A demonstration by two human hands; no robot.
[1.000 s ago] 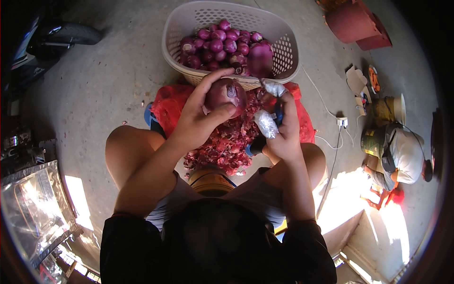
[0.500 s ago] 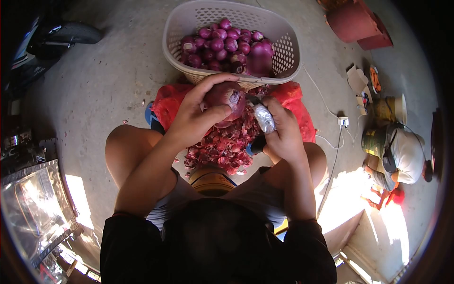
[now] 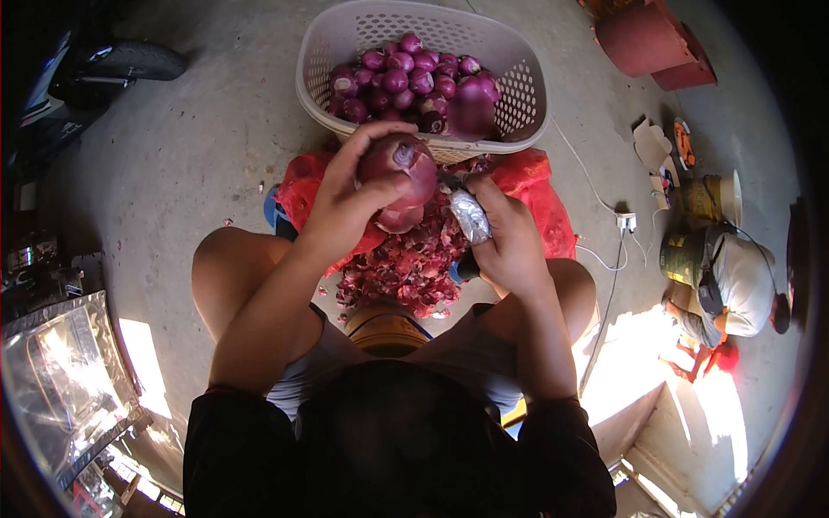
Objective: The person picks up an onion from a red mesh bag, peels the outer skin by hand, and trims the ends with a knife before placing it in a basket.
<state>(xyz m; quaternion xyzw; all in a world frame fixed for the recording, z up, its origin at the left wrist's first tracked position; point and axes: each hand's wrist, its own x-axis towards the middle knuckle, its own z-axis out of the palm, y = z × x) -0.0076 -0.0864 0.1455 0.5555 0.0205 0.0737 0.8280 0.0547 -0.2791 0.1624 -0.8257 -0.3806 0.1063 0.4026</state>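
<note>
My left hand is closed around a large red onion, its pale end facing up. A flap of loose skin hangs at the onion's lower side. In my right hand is a small knife, its handle wrapped in something silvery. The dark blade points toward the onion; whether its tip touches is hard to make out. Beneath both hands lies a heap of onion skins with a red mesh sack around it. Just beyond, a plastic basket holds several shiny purple onions.
Between my knees is a yellow-brown bucket or stool. A white power plug block with cords lies on the floor at right. Another person bends near buckets there. A motorbike wheel stands at upper left.
The onion has shifted a little left and turned in my left hand, and the skin flap now hangs lower. My right hand with the knife has moved slightly left.
</note>
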